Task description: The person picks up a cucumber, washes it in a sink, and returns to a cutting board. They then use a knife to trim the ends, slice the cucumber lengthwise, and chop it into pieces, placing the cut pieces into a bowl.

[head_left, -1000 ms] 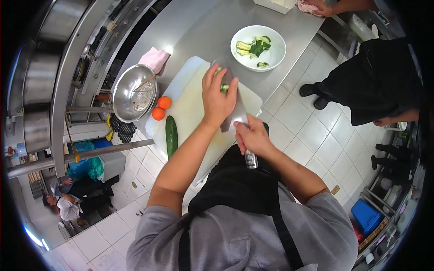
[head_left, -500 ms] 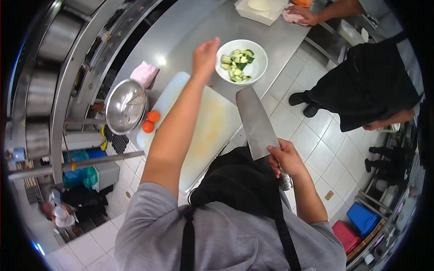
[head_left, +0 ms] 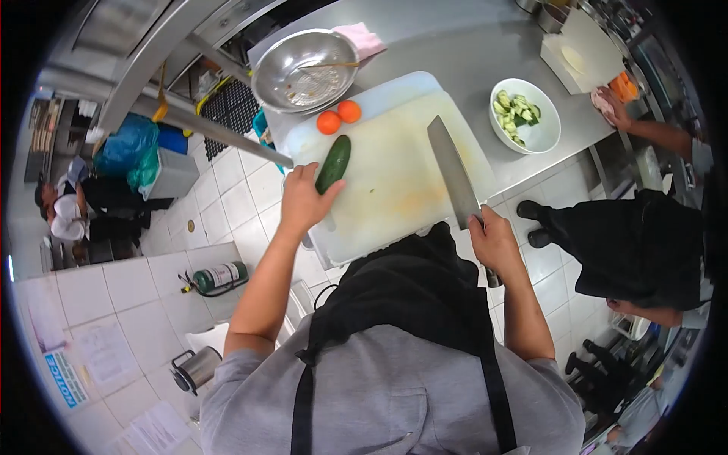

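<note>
My left hand (head_left: 307,199) is at the left edge of the cutting board (head_left: 387,174), with thumb and fingers spread around the lower end of a green cucumber (head_left: 334,163). Whether the fingertips press on it is hard to tell. My right hand (head_left: 493,239) grips the handle of a wide cleaver (head_left: 455,171), whose blade lies over the board's right side. Two tomatoes (head_left: 339,117) sit at the board's far left corner. Chopped cucumber pieces (head_left: 517,114) are in a white bowl (head_left: 551,129) right of the board.
A metal colander (head_left: 277,80) and a pink cloth (head_left: 360,39) are beyond the board. At the right, a co-worker's hand (head_left: 616,110) holds a cloth near a white box (head_left: 565,57). Another person (head_left: 72,205) is far left. A metal rail (head_left: 243,144) runs close to the board's left corner.
The view has turned left. My left hand has moved from beside the bowl to the cucumber, which is now visible. The cleaver, still in my right hand, has come over the board.
</note>
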Tool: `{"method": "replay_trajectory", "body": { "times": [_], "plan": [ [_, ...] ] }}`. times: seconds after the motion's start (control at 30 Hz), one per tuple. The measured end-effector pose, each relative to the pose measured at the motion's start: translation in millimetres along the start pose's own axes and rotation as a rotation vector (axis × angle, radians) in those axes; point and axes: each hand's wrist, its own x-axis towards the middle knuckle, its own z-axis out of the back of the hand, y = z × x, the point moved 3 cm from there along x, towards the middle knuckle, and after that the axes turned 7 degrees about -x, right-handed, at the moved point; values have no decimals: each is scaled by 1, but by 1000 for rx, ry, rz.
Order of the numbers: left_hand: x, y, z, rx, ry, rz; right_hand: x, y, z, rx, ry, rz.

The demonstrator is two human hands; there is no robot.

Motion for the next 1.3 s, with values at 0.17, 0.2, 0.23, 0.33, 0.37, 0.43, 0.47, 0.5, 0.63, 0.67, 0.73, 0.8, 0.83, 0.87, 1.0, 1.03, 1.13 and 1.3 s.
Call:
{"method": "replay_trajectory", "body": {
  "times": [0.17,0.2,0.23,0.33,0.37,0.43,0.47,0.5,0.63,0.67,0.73,0.8,0.83,0.87,1.0,1.03,1.13,1.3],
  "plan": [
    [-10,11,-29,46,-26,59,-3,22,-5,-360,-62,70],
    [-7,11,-28,39,-33,59,-4,23,-5,-380,-62,51],
    [-5,7,-30,-41,89,-68,-5,24,-5,-391,-67,54],
    [-8,-28,-43,-148,271,-294,-9,23,-9,-411,-82,68],
    [-5,-46,-47,-159,366,-423,-9,24,-9,-411,-85,76],
    [-1,-65,-63,-145,504,-568,-10,21,-7,-383,-122,118],
    [-2,-67,-65,-157,509,-575,-10,19,-5,-392,-125,106],
    [-2,-67,-62,-162,400,-590,-10,19,-2,-372,-143,120],
    [-10,-42,-35,-295,135,-439,-15,24,0,-338,-110,80],
    [-11,-38,-34,-300,146,-436,-18,26,0,-337,-104,69],
    [-10,-33,-31,-339,162,-435,-21,36,0,-336,-77,140],
    [-6,-40,-37,-353,174,-486,-21,52,-2,-369,-30,152],
    [-3,-45,-40,-363,182,-549,-19,61,-4,-400,4,168],
    [1,-47,-43,-367,185,-545,-18,68,-4,-402,8,164],
    [12,-52,-55,-370,273,-613,-13,89,-10,-510,90,230],
    [14,-52,-56,-377,291,-620,-12,92,-12,-539,112,242],
    [18,-49,-59,-372,298,-610,-10,89,-21,-581,120,289],
    [19,-45,-62,-400,266,-617,-14,95,-16,-610,190,227]
  ]
}}
